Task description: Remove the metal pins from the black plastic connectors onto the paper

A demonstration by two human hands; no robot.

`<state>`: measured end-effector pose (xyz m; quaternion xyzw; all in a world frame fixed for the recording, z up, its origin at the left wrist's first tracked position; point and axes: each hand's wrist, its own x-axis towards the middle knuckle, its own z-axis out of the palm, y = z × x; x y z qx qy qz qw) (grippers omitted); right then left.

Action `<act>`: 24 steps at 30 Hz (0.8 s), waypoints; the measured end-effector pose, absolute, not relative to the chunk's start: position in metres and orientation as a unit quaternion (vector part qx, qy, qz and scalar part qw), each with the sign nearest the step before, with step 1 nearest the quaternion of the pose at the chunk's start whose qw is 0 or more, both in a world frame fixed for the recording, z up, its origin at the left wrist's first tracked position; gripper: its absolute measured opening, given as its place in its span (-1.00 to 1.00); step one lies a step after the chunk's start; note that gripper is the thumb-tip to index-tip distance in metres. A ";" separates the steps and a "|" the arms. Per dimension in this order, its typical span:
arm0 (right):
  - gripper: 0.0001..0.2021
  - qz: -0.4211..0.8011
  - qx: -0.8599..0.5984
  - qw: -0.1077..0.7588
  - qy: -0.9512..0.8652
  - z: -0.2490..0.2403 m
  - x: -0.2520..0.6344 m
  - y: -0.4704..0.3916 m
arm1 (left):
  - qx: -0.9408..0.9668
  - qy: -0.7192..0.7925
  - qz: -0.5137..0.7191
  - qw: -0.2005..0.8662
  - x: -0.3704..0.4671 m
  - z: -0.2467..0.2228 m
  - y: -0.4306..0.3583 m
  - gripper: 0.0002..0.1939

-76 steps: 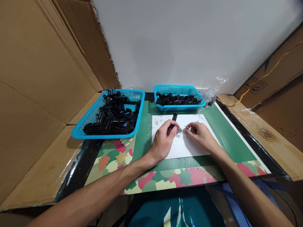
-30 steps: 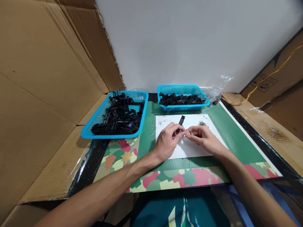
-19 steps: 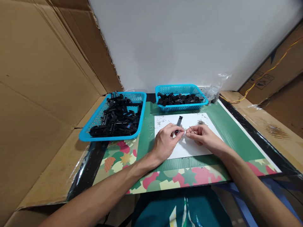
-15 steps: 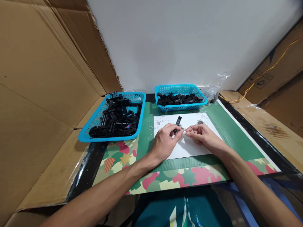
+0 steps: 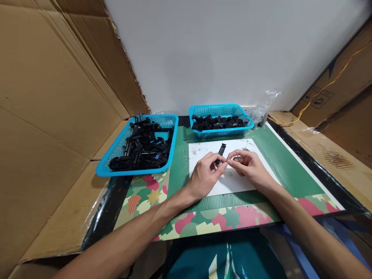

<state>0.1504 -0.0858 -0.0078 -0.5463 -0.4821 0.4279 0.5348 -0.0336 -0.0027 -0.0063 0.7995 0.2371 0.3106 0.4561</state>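
Note:
My left hand (image 5: 204, 173) is closed around a slim black plastic part (image 5: 222, 148), whose far end sticks up beyond the fingers. My right hand (image 5: 248, 166) is closed in a pinch, its fingertips meeting those of the left at the near end of the part. What the right fingers pinch is too small to make out. Below both hands lies a white sheet (image 5: 221, 189). Small thin metal pieces (image 5: 196, 148) are scattered on its left side, and a little pile of them (image 5: 247, 149) shows behind the right hand.
A blue basket (image 5: 174, 149) of black plastic parts stands at the left. Another blue basket (image 5: 223, 133) with shorter black pieces is at the back, beside a clear plastic bag (image 5: 260, 113). Cardboard walls (image 5: 58, 77) enclose the left; a yellow cable (image 5: 328, 87) hangs at the right.
My right hand has moved slightly left, so its fingertips now meet the left hand's. The black plastic part has shifted a little to the right.

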 end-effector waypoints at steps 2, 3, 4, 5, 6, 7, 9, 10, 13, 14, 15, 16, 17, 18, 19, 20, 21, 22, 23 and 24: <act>-0.69 0.379 -0.554 0.547 -0.500 -0.008 0.149 -0.086 | 0.781 0.234 0.311 0.487 -0.033 -0.007 -0.002 -0.79; -0.70 0.352 -0.559 0.551 -0.509 -0.008 0.148 -0.086 | 0.771 0.233 0.311 0.504 -0.033 -0.008 -0.002 -0.77; -0.71 0.326 -0.564 0.555 -0.517 -0.008 0.147 -0.086 | 0.762 0.234 0.311 0.518 -0.033 -0.008 -0.001 -0.76; -0.72 0.304 -0.568 0.557 -0.524 -0.008 0.147 -0.086 | 0.755 0.235 0.311 0.527 -0.033 -0.008 -0.001 -0.76; -0.73 0.286 -0.571 0.557 -0.531 -0.008 0.147 -0.086 | 0.750 0.237 0.313 0.532 -0.033 -0.008 -0.001 -0.75; -0.73 0.272 -0.575 0.555 -0.536 -0.008 0.146 -0.086 | 0.749 0.238 0.316 0.532 -0.032 -0.007 -0.001 -0.76; -0.75 0.253 -0.581 0.547 -0.546 -0.007 0.146 -0.087 | 0.752 0.240 0.321 0.523 -0.033 -0.007 -0.001 -0.77; -0.76 0.247 -0.584 0.542 -0.551 -0.007 0.147 -0.088 | 0.755 0.240 0.323 0.517 -0.033 -0.006 -0.001 -0.78; -0.77 0.242 -0.589 0.528 -0.562 -0.007 0.147 -0.089 | 0.768 0.238 0.321 0.501 -0.033 -0.005 -0.001 -0.80; -0.78 0.243 -0.590 0.525 -0.564 -0.007 0.147 -0.089 | 0.772 0.237 0.319 0.496 -0.033 -0.005 -0.001 -0.81; -0.78 0.243 -0.590 0.522 -0.566 -0.007 0.147 -0.090 | 0.777 0.237 0.317 0.489 -0.034 -0.004 -0.002 -0.81; -0.78 0.242 -0.591 0.521 -0.567 -0.007 0.146 -0.090 | 0.782 0.238 0.316 0.482 -0.034 -0.004 -0.002 -0.81; -0.78 0.241 -0.592 0.519 -0.568 -0.007 0.146 -0.090 | 0.787 0.239 0.315 0.474 -0.034 -0.003 -0.003 -0.81; -0.79 0.238 -0.593 0.517 -0.570 -0.008 0.146 -0.090 | 0.793 0.240 0.312 0.464 -0.035 -0.002 -0.003 -0.81; -0.79 0.235 -0.593 0.515 -0.572 -0.008 0.146 -0.091 | 0.800 0.242 0.309 0.454 -0.035 -0.002 -0.004 -0.81; -0.79 0.231 -0.594 0.512 -0.576 -0.009 0.147 -0.091 | 0.806 0.244 0.307 0.445 -0.036 -0.001 -0.004 -0.81; -0.79 0.229 -0.595 0.508 -0.579 -0.009 0.147 -0.091 | 0.810 0.246 0.304 0.436 -0.036 -0.001 -0.005 -0.81; -0.79 0.229 -0.595 0.504 -0.583 -0.010 0.148 -0.091 | 0.814 0.248 0.300 0.430 -0.036 0.000 -0.005 -0.81; -0.79 0.233 -0.595 0.498 -0.586 -0.010 0.148 -0.092 | 0.817 0.250 0.297 0.426 -0.036 0.000 -0.005 -0.82; -0.78 0.241 -0.596 0.490 -0.588 -0.010 0.149 -0.092 | 0.818 0.251 0.295 0.425 -0.036 0.001 -0.005 -0.83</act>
